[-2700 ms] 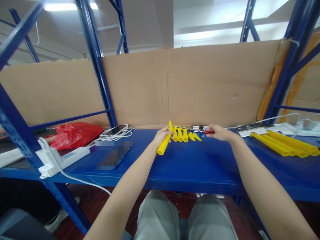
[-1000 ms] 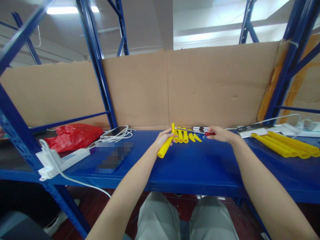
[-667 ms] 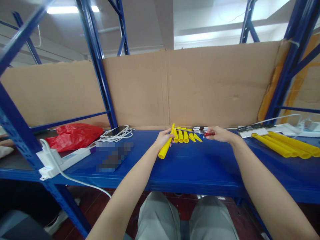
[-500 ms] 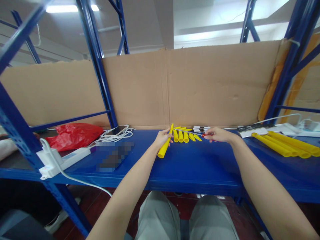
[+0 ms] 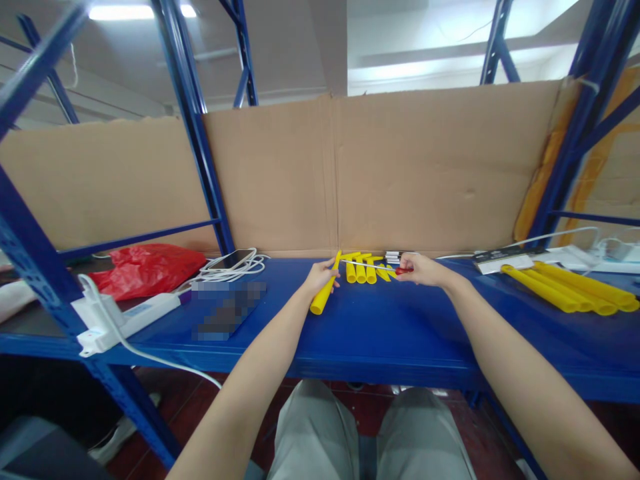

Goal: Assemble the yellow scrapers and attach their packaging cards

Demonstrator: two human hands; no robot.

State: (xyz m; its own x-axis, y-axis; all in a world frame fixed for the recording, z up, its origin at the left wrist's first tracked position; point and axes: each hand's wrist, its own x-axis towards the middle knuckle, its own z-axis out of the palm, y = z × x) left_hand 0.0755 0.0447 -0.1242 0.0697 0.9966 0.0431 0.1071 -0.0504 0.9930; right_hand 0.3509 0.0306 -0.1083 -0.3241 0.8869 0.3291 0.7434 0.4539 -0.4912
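My left hand (image 5: 321, 276) is closed around a yellow tube (image 5: 323, 297), which slants with its open round end toward me. In my right hand (image 5: 417, 269) is the red handle of a thin metal rod tool (image 5: 373, 265); the shaft points left and its far end reaches the upper part of the held tube. Behind the shaft, several short yellow tubes (image 5: 361, 273) lie side by side on the blue shelf (image 5: 380, 333). Small pointed yellow pieces (image 5: 384, 273) lie at their right, close to my right hand.
Long yellow tubes (image 5: 570, 290) lie at the right beside a flat black-and-white box (image 5: 505, 260). At left are a red plastic bag (image 5: 150, 270), coiled white cable (image 5: 233, 267) and a white power strip (image 5: 150, 313). Cardboard (image 5: 430, 173) stands behind.
My right hand has moved left with the tool, bringing the red handle nearer the held tube. My left hand and its tube have shifted slightly left.
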